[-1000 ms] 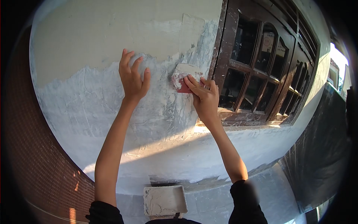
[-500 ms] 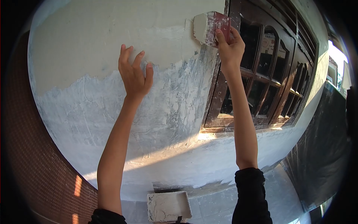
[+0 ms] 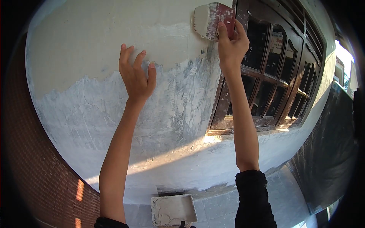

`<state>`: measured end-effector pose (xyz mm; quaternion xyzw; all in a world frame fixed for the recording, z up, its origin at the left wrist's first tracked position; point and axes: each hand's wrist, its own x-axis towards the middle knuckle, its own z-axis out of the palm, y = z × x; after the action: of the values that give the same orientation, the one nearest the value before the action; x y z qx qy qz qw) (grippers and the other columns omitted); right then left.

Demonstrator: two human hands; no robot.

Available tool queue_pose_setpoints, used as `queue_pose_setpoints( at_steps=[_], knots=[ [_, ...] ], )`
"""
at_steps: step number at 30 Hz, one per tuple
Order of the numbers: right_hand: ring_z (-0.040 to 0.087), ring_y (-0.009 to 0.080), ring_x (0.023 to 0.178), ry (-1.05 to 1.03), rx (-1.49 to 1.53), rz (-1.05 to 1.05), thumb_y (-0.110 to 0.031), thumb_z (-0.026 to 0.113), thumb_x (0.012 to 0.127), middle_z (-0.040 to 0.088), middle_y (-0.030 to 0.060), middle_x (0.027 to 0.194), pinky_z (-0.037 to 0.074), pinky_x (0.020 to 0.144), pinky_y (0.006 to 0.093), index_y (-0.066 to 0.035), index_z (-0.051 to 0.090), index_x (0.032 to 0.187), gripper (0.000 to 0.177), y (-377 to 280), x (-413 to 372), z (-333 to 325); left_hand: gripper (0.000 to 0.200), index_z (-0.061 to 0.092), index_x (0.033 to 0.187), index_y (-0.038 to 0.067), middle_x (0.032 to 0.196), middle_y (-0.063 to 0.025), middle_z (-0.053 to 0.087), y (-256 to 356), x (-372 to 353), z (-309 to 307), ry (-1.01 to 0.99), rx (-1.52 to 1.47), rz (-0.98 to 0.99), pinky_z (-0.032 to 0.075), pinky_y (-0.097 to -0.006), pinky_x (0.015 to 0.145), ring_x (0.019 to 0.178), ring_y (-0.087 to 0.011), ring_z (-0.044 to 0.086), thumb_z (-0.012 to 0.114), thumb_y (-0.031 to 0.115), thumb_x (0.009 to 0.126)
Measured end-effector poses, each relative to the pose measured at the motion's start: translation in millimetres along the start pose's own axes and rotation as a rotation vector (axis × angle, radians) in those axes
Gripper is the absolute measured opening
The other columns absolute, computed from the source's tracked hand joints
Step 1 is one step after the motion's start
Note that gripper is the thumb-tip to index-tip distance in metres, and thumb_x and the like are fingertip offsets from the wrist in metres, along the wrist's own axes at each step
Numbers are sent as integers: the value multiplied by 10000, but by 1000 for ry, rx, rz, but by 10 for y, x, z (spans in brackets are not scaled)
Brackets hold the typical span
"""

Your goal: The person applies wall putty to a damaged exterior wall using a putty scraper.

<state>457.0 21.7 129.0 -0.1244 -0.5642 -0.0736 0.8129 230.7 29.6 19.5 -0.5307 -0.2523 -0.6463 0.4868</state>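
My right hand [image 3: 232, 47] grips a dark red scraper [image 3: 224, 18] by its right side, high up beside the window frame. Pale putty coats the left part of the scraper, which lies at the wall surface. My left hand [image 3: 137, 75] is raised before the wall with its fingers spread and nothing in them; whether it touches the wall I cannot tell. Smooth beige putty [image 3: 83, 41] covers the upper wall, with a ragged lower border. Below it the wall [image 3: 102, 114] shows patchy grey-white.
A brown wooden window [image 3: 262, 79] with dark panes fills the upper right. On the tiled floor below stands a tray [image 3: 173, 211] holding putty. A woven brown screen [image 3: 45, 171] lines the left, and a dark sheet [image 3: 323, 152] hangs at the right.
My right hand and the scraper have moved slightly up and to the left along the wall. My left hand has barely moved.
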Motion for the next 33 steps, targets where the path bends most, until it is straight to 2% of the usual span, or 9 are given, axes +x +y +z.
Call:
queue_pose_setpoints(
  at_steps=[3, 5, 9, 14, 17, 21, 25, 29, 33],
  knots=[
    [663, 151, 714, -38, -152, -2, -130, 662, 842, 701, 156, 787, 510, 697, 290, 41, 638, 1104, 314, -15, -21, 40, 387, 432, 1261, 41, 1395, -187, 330, -13, -10, -3, -3, 1, -15, 227, -516, 1083, 1400, -386, 238, 524, 211, 925],
    [666, 160, 700, 126, -191, 26, -121, 656, 842, 707, 151, 806, 514, 689, 287, 47, 634, 1109, 316, 94, 72, -137, 386, 432, 1261, 39, 1397, -184, 325, -13, -19, -10, 1, -2, -25, 228, -516, 1082, 1400, -385, 238, 519, 216, 929],
    [657, 140, 681, 170, 0, 75, -127, 658, 852, 714, 135, 831, 511, 667, 271, 70, 623, 1109, 326, -20, 177, -137, 392, 428, 1265, 28, 1392, -186, 319, 5, -5, -9, -12, -3, -5, 229, -513, 1084, 1396, -391, 238, 511, 218, 933],
    [660, 163, 674, 4, -197, 79, -117, 660, 833, 708, 134, 798, 507, 692, 288, 64, 637, 1080, 307, -22, 87, 48, 396, 427, 1267, 27, 1384, -196, 319, -9, -29, -9, 14, -30, -45, 238, -510, 1081, 1392, -394, 239, 505, 239, 942],
    [653, 161, 644, 221, -81, 39, -105, 647, 829, 704, 132, 774, 516, 660, 298, 61, 642, 1054, 279, 180, 228, -238, 396, 425, 1262, 20, 1381, -199, 317, -10, -17, -11, -4, 2, -33, 242, -510, 1080, 1389, -394, 241, 500, 252, 950],
    [663, 175, 659, 120, 9, 16, -119, 651, 828, 699, 143, 771, 515, 657, 303, 64, 635, 1066, 300, -119, 94, 65, 398, 417, 1256, 11, 1378, -199, 320, 12, -23, -15, -18, 2, -24, 242, -513, 1080, 1382, -396, 252, 508, 234, 940],
    [676, 226, 695, 111, -196, -92, -160, 675, 817, 685, 166, 749, 520, 688, 333, 63, 633, 1071, 340, -15, -24, 168, 407, 409, 1264, 10, 1376, -201, 320, -18, -28, -14, 8, -23, -63, 242, -517, 1079, 1378, -396, 256, 513, 220, 931],
    [671, 178, 703, 188, -66, 110, -160, 671, 823, 699, 151, 796, 518, 686, 315, 64, 634, 1072, 338, 24, 133, -373, 403, 438, 1279, 82, 1368, -197, 357, -30, -35, 24, 47, -27, -40, 259, -519, 1065, 1377, -392, 276, 545, 211, 912],
    [651, 140, 672, 123, -112, -18, -144, 654, 839, 700, 137, 796, 503, 634, 280, 55, 638, 1072, 307, -21, 35, -132, 418, 409, 1285, 49, 1370, -200, 333, 3, -32, -22, 24, -35, -32, 253, -519, 1074, 1373, -399, 270, 536, 185, 911]
  ],
)
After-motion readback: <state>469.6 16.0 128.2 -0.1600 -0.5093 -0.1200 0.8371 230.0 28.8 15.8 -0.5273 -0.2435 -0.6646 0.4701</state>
